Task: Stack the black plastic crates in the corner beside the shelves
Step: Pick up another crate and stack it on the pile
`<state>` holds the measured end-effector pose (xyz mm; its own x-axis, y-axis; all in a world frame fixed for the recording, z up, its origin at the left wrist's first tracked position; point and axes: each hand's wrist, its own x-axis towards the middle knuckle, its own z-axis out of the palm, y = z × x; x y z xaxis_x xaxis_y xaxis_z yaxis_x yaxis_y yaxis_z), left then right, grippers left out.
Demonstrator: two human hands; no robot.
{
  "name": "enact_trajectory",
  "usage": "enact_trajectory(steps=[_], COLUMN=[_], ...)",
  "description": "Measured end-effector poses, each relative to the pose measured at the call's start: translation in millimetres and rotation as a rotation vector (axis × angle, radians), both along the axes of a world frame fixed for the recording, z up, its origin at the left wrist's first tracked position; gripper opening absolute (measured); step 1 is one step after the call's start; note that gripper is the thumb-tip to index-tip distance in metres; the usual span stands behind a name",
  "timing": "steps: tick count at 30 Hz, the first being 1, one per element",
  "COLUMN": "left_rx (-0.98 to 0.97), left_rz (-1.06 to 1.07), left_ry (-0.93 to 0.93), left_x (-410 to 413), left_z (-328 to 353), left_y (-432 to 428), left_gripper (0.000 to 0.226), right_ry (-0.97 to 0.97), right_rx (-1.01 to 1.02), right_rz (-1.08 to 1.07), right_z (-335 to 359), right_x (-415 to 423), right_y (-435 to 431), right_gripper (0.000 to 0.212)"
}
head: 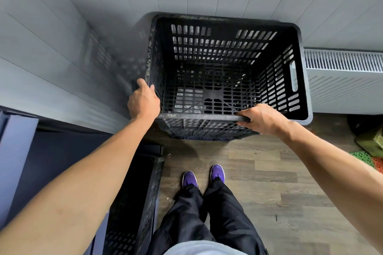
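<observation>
The wood floor (269, 172) met grey walls at the corner, where the black crate (228, 68) stood. The left hand (143, 102) and right hand (263, 119) had fingers clamped on its rim. Best practice: seat it squarely, release evenly.

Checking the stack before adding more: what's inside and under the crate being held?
The crate holds nothing. Through its slotted floor, more black lattice shows below, probably another crate; what's beneath that is hidden.
</observation>
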<state>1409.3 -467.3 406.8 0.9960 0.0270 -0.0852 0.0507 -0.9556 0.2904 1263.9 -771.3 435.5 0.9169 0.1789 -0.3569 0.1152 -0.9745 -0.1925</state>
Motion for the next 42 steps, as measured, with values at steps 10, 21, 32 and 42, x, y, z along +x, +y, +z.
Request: enact_trajectory(steps=[10, 21, 32, 42], left_rx=[-0.006, 0.016, 0.026, 0.044], left_rz=[0.010, 0.009, -0.008, -0.047], left_ry=[-0.002, 0.027, -0.011, -0.015], left_x=[-9, -5, 0, 16], left_z=[3, 6, 1, -5], left_y=[3, -1, 2, 2], left_gripper=[0.028, 0.029, 0.030, 0.037], right_ry=[-0.007, 0.008, -0.075, -0.101], right_rx=[0.002, -0.075, -0.035, -0.068], right_rz=[-0.044, -0.094, -0.078, -0.097], right_z=[-2, -3, -11, -22], right_x=[-3, -1, 4, 19], right_y=[5, 10, 50, 57], right_gripper=[0.023, 0.022, 0.027, 0.026])
